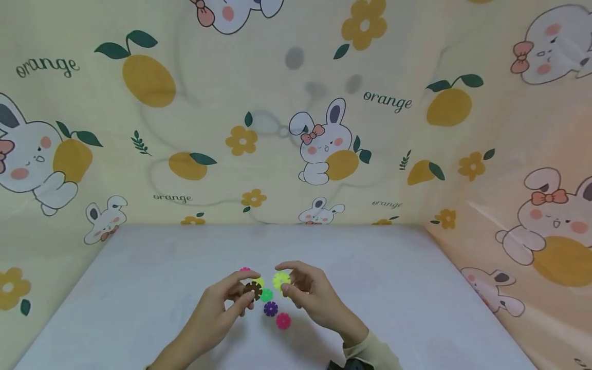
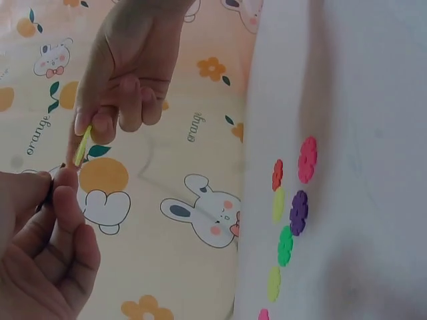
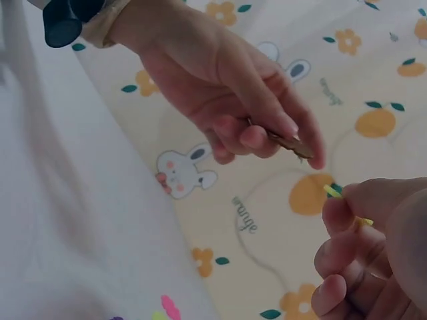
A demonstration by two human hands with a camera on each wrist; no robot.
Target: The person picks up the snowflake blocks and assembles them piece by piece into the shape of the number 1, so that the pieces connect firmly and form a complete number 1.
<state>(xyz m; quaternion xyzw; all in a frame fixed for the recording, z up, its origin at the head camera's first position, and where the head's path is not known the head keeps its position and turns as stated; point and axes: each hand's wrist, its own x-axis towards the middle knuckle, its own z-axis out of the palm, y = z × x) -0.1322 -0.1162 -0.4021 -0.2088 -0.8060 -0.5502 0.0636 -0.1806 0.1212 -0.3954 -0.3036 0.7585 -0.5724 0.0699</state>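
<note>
My left hand (image 1: 215, 306) pinches a brown notched plastic disc, a snowflake building piece (image 1: 253, 291), between thumb and fingers. Facing it, my right hand (image 1: 319, 298) pinches a yellow snowflake disc (image 1: 281, 281) by its edge. Both discs are raised above the table, apart from each other in the head view. The right wrist view shows the brown disc (image 3: 290, 143) nearly edge-on, with the yellow disc (image 3: 331, 191) partly hidden by my right fingers. Below my hands lie a green disc (image 1: 266, 295), a purple disc (image 1: 271, 308) and a pink disc (image 1: 283, 320).
More discs lie on the white table (image 1: 393, 288): an orange-red one (image 2: 277, 175), a yellow one (image 2: 278, 205) and another pink one (image 1: 245, 269) behind my left hand. A patterned cloth (image 1: 268, 77) with rabbits and oranges hangs behind the table and at its sides.
</note>
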